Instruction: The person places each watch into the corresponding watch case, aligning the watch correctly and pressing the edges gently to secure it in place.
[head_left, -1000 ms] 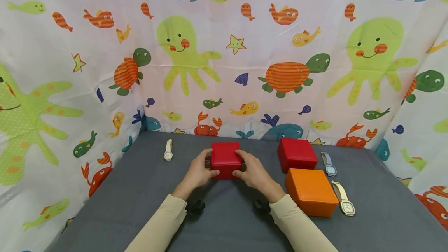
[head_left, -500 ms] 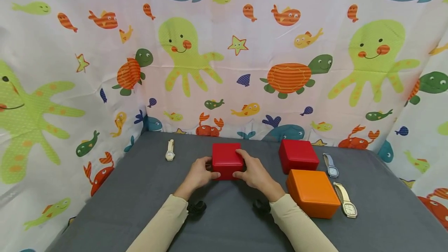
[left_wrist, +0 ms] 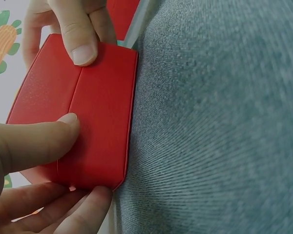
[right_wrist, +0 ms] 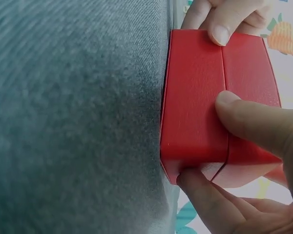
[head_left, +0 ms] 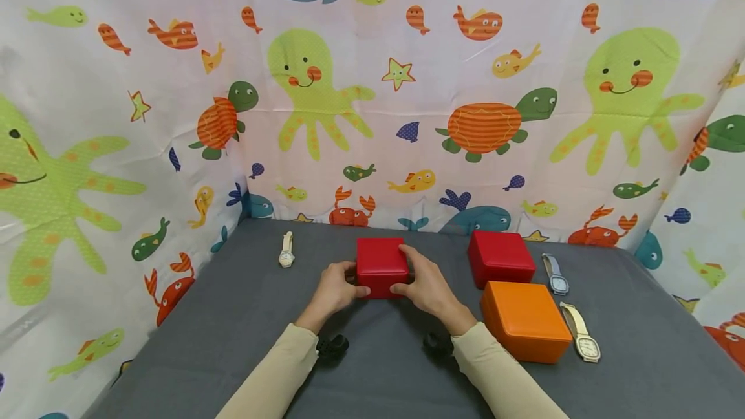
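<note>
Between my two hands a closed red box (head_left: 381, 264) rests on the dark grey cloth. A thin lid seam (left_wrist: 74, 90) runs across its front, as the left wrist view shows. My left hand (head_left: 333, 293) grips the box's left side, thumb on the front face at the seam and fingers along the side. From the right, my right hand (head_left: 429, 290) holds it the same way; its thumb (right_wrist: 249, 119) presses the front by the seam. The fingertips behind the box are partly hidden in the head view.
To the right stand a second red box (head_left: 502, 258) and an orange box (head_left: 525, 322). Beside them lie a watch with a pale blue strap (head_left: 555, 275) and a cream-strapped watch (head_left: 581, 333). Another cream watch (head_left: 286, 251) lies back left. A patterned curtain (head_left: 372, 83) closes off the rear.
The view has shifted slightly, so everything sits a little further right. Both hands keep their hold on the closed red box, and the other things stay in place.
</note>
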`<state>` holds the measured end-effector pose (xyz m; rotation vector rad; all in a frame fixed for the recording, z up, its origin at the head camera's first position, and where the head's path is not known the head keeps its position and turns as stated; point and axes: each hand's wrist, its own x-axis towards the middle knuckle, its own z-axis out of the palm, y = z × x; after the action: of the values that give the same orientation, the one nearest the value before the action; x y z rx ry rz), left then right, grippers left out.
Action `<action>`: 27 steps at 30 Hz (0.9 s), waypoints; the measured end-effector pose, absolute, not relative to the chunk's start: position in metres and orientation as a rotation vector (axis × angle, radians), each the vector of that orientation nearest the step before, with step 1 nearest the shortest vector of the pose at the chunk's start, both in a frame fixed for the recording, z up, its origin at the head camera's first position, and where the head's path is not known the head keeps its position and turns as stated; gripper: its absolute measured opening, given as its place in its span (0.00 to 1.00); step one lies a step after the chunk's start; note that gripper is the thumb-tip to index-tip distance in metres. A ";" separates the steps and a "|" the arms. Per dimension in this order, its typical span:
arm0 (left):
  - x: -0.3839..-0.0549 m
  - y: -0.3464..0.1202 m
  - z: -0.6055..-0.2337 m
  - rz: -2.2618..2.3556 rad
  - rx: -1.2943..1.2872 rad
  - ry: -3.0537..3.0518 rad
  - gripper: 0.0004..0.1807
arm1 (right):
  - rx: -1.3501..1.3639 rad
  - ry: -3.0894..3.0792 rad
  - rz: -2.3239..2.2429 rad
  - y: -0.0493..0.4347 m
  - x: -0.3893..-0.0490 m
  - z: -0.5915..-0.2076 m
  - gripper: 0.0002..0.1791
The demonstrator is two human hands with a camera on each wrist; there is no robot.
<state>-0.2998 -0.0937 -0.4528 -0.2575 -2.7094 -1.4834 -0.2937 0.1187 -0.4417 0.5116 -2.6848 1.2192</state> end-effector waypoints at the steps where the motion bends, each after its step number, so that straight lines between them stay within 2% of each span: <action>1: -0.300 -0.093 -0.453 -1.482 -0.258 -2.708 0.28 | 0.511 -2.682 1.224 0.119 -0.294 -0.442 0.47; 9: -0.299 -0.093 -0.452 -1.487 -0.235 -2.704 0.28 | 0.405 -2.667 1.284 0.117 -0.294 -0.443 0.51; 18: -0.300 -0.093 -0.452 -1.479 -0.215 -2.698 0.27 | 0.280 -2.690 1.309 0.116 -0.292 -0.443 0.50; 27: -0.300 -0.096 -0.454 -1.474 -0.212 -2.667 0.25 | 0.354 -2.661 1.358 0.114 -0.291 -0.443 0.48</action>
<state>-0.3001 -0.0955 -0.4538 -0.2118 -2.6665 -1.4737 -0.2909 0.1137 -0.4429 0.3537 -2.6609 1.3579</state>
